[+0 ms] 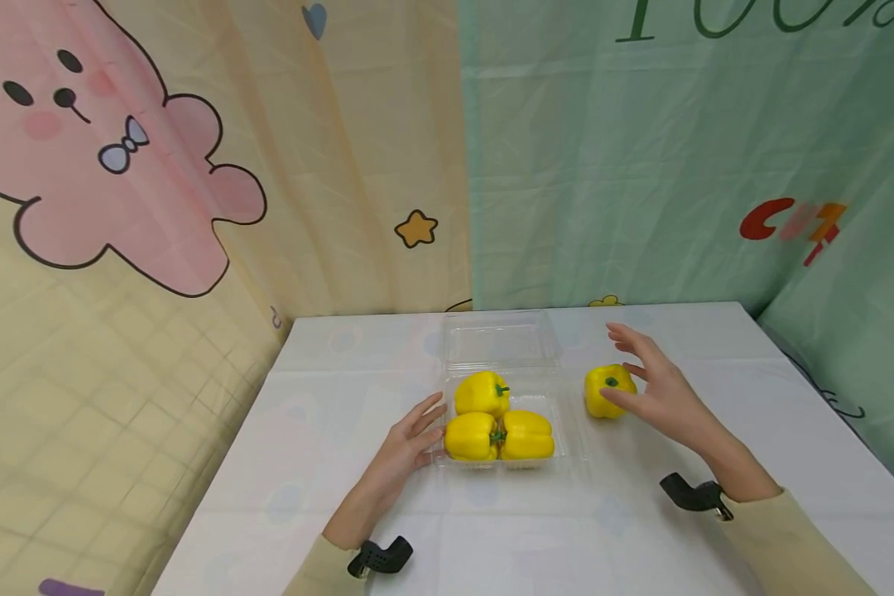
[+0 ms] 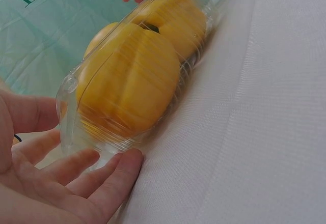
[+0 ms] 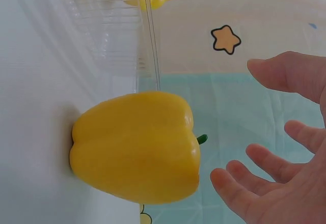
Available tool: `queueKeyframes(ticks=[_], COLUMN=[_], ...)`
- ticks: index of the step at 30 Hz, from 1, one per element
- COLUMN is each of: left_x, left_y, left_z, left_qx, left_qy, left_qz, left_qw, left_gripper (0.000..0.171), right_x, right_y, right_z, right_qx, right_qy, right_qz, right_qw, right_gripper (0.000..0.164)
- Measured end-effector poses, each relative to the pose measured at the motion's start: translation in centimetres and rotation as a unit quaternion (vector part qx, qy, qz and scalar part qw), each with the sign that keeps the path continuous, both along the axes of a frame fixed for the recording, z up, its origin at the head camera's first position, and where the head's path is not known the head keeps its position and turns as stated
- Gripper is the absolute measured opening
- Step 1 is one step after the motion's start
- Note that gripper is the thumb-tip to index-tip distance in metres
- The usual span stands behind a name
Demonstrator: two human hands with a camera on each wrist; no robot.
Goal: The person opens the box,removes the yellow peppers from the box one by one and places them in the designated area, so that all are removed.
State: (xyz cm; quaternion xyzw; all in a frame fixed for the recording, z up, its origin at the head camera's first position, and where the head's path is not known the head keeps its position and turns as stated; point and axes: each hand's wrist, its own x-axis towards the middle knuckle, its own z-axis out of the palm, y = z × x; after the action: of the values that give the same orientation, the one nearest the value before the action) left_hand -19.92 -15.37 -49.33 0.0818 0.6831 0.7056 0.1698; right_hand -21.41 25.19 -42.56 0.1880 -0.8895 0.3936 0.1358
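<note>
A clear plastic clamshell box [image 1: 542, 404] stands on the table with its lid [image 1: 501, 343] folded back. Inside it are three yellow bell peppers, one behind [image 1: 480, 395], one front left [image 1: 471, 437] and one front right [image 1: 527, 434]. My left hand [image 1: 398, 454] rests against the box's left side, thumb and fingers spread at its wall in the left wrist view. A fourth yellow bell pepper [image 3: 135, 147] stands on the table right of the box, stem up. Over it hovers my right hand [image 1: 666, 399], fingers spread; the right wrist view shows a gap between them.
A white cloth covers the table [image 1: 328, 414]. Curtains hang behind it, a cream one [image 1: 358, 165] on the left and a green one [image 1: 603, 165] on the right. Each wrist carries a black camera mount, one left [image 1: 380, 556], one right [image 1: 691, 492].
</note>
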Motion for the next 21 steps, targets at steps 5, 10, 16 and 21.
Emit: queueKeyframes(ticks=[5, 10, 16, 21], left_x=[-0.1, -0.1, 0.0, 0.0], left_y=[0.0, 0.1, 0.0, 0.0], left_z=[-0.1, -0.1, 0.0, 0.0], left_qx=[-0.005, -0.006, -0.004, -0.004], left_qy=[-0.001, 0.000, 0.002, 0.000], left_qz=[0.000, 0.001, 0.000, 0.001], left_qw=[1.0000, 1.0000, 1.0000, 1.0000], left_gripper=[0.057, 0.057, 0.058, 0.058], right_x=[-0.2, -0.2, -0.4, -0.5], right_y=[-0.5, -1.2, -2.4, -3.5], right_z=[0.3, 0.7, 1.0, 1.2], right_qx=[0.000, -0.012, -0.023, -0.026], right_qy=[0.010, 0.005, -0.011, -0.015], right_qz=[0.017, 0.037, 0.050, 0.071], right_qw=[1.000, 0.999, 0.998, 0.997], right_gripper=[0.097, 0.094, 0.091, 0.088])
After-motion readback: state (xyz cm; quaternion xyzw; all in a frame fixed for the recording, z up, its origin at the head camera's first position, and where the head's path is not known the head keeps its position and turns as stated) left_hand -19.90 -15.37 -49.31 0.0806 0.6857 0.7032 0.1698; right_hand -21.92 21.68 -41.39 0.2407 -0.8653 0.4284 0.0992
